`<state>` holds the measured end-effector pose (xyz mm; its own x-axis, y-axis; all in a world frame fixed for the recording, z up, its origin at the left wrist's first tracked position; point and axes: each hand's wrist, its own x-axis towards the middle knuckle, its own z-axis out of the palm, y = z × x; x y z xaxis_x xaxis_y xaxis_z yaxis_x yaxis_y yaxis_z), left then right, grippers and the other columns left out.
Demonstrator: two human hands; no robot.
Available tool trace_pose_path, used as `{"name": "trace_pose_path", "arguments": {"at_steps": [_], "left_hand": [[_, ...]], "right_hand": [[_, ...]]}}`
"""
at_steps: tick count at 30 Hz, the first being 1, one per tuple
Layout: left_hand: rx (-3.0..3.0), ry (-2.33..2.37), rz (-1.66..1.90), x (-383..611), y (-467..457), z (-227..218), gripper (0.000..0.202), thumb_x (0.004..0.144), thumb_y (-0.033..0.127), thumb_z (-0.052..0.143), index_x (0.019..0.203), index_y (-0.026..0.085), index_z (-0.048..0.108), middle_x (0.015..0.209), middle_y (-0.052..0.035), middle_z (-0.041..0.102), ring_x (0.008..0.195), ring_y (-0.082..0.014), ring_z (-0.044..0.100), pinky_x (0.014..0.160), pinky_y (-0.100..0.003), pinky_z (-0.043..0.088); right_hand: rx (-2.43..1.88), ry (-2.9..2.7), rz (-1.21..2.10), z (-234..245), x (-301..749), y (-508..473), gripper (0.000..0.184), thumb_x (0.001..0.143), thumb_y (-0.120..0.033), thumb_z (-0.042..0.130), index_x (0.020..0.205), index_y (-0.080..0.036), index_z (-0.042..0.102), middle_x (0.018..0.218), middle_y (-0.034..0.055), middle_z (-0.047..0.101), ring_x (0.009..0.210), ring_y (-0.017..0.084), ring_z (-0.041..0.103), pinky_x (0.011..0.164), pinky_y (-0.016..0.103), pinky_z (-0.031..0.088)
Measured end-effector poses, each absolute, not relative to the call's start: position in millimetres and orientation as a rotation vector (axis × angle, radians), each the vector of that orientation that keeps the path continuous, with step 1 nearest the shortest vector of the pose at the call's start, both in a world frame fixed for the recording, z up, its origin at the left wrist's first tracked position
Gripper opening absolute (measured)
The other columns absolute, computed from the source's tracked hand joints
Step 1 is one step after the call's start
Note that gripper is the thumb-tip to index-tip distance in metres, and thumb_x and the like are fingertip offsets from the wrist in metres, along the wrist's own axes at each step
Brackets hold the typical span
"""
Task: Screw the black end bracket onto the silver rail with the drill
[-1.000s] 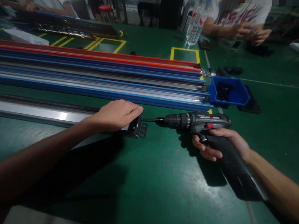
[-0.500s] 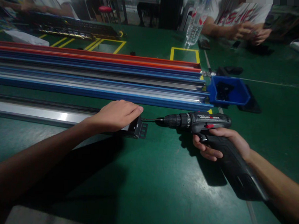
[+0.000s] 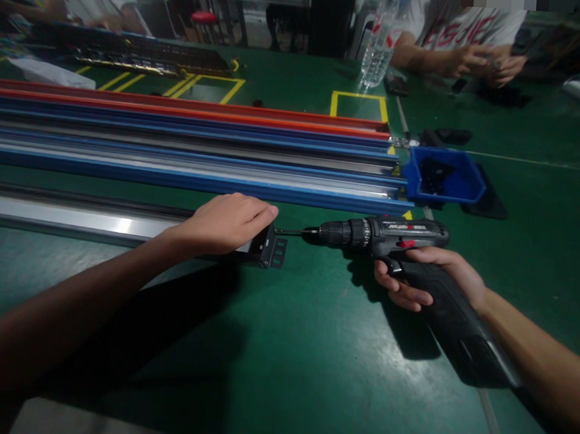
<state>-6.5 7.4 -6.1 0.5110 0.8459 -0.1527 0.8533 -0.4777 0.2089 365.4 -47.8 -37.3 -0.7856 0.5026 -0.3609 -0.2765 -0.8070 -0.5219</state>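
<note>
My right hand (image 3: 413,283) is wrapped round the grip of a black cordless drill (image 3: 367,238), which points left. The drill's long bit (image 3: 291,232) reaches the black end bracket (image 3: 271,250) of a long silver metal profile (image 3: 122,223). Over the end of that profile lies my left hand (image 3: 228,223), its fingers wrapped across the top and holding it against the table. The far fingers of this hand are hidden behind it. A slotted tab of the bracket sticks out below the bit.
Behind lie several long blue profiles (image 3: 223,180) and a red one (image 3: 227,113). A blue bin (image 3: 448,194) with dark parts stands right of them, and a plastic bottle (image 3: 375,58) farther back. Two people sit across the green table (image 3: 311,356).
My hands, the drill and the profile look the same as before. Across the table, the person at the far left has moved their hands slightly.
</note>
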Motion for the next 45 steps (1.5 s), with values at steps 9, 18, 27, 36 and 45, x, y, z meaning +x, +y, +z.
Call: {"name": "trace_pose_path", "arguments": {"at_steps": [9, 18, 27, 36, 45], "left_hand": [[2.517, 1.465, -0.092, -5.5, 7.0, -1.4, 0.056, 0.103, 0.050, 0.022, 0.104, 0.028, 0.073, 0.119, -0.0037, 0.077, 0.110, -0.0261, 0.069, 0.090, -0.033, 0.049], [2.569, 1.441, -0.123, -5.3, 7.1, -1.2, 0.051, 0.102, 0.046, 0.023, 0.096, 0.025, 0.069, 0.110, -0.0046, 0.077, 0.097, -0.0278, 0.069, 0.077, -0.034, 0.047], [2.553, 1.449, -0.158, -6.7, 10.2, -3.3, 0.055, 0.101, 0.049, 0.022, 0.098, 0.025, 0.070, 0.109, -0.0055, 0.075, 0.098, -0.0288, 0.068, 0.080, -0.037, 0.047], [2.544, 1.441, -0.164, -8.4, 10.8, -6.0, 0.049, 0.100, 0.045, 0.026, 0.101, 0.025, 0.071, 0.110, -0.0055, 0.075, 0.099, -0.0286, 0.068, 0.082, -0.036, 0.048], [2.570, 1.428, -0.182, -7.8, 10.0, -5.1, 0.052, 0.101, 0.045, 0.023, 0.106, 0.026, 0.071, 0.116, -0.0054, 0.075, 0.104, -0.0288, 0.069, 0.085, -0.036, 0.048]], "right_hand": [[-0.735, -0.663, 2.517, -36.5, 365.9, -48.8, 0.036, 0.092, -0.037, 0.059, 0.108, -0.006, 0.069, 0.088, 0.0090, 0.068, 0.050, 0.007, 0.053, 0.059, 0.024, 0.053], [-0.757, -0.662, 2.528, -35.3, 366.8, -48.0, 0.036, 0.091, -0.036, 0.058, 0.107, -0.006, 0.069, 0.088, 0.0095, 0.068, 0.049, 0.007, 0.050, 0.058, 0.025, 0.051], [-0.827, -0.711, 2.493, -30.3, 365.3, -49.6, 0.034, 0.090, -0.037, 0.058, 0.105, -0.009, 0.068, 0.086, 0.0074, 0.067, 0.048, 0.007, 0.046, 0.056, 0.024, 0.048], [-0.835, -0.696, 2.509, -31.8, 366.2, -49.7, 0.035, 0.090, -0.039, 0.058, 0.106, -0.010, 0.069, 0.086, 0.0071, 0.066, 0.048, 0.007, 0.046, 0.056, 0.024, 0.050], [-0.804, -0.664, 2.529, -33.8, 367.0, -48.3, 0.036, 0.090, -0.038, 0.058, 0.107, -0.008, 0.069, 0.087, 0.0082, 0.067, 0.048, 0.008, 0.047, 0.057, 0.025, 0.051]]}}
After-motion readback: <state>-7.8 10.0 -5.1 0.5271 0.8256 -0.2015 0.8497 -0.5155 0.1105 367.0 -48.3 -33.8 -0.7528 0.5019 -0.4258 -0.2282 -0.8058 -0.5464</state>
